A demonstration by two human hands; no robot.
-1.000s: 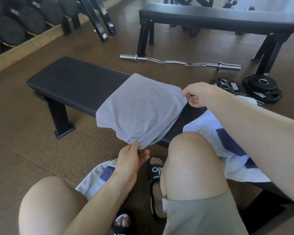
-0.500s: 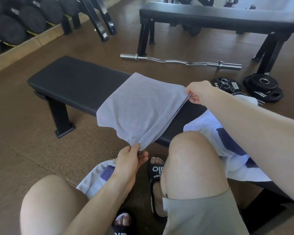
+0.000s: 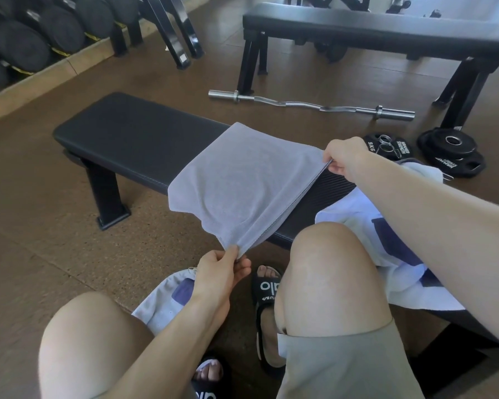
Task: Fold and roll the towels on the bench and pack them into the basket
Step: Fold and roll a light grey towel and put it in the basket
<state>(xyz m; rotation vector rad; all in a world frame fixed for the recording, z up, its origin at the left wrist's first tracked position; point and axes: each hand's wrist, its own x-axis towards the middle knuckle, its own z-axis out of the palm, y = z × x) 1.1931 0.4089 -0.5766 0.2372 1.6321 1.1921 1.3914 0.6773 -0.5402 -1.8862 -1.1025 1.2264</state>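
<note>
In the head view, the person's left hand (image 3: 218, 273) has its thumb and fingers (image 3: 231, 254) pressed together on the near corner of a pale grey, folded terry towel (image 3: 242, 182), pinching the doubled layers just off the front edge of the bench. The right hand (image 3: 344, 156) is curled around the far corner of the same folded edge, the cloth gripped between thumb and bent fingers, so that the edge runs taut in a straight line between the two hands. The rest of the grey towel lies flat across the long black padded bench (image 3: 133, 139), its near side drooping over the front edge. Just to the right, on a ribbed black part of the bench, lies a white towel with dark blue blocks (image 3: 363, 223), partly covered by the right forearm. A second white cloth with a purple patch (image 3: 167, 298) lies on the floor between the person's bare knees; whether it is a towel or a bag cannot be told. The feet wear black slide sandals (image 3: 267, 289). The floor is brown speckled rubber matting (image 3: 41, 226). Beyond the bench a chrome curl bar (image 3: 308, 105) rests on the floor, with black weight plates (image 3: 451, 149) near its right end, a second black bench (image 3: 372, 27) behind, and a rack of black dumbbells (image 3: 41, 33) at upper left.
</note>
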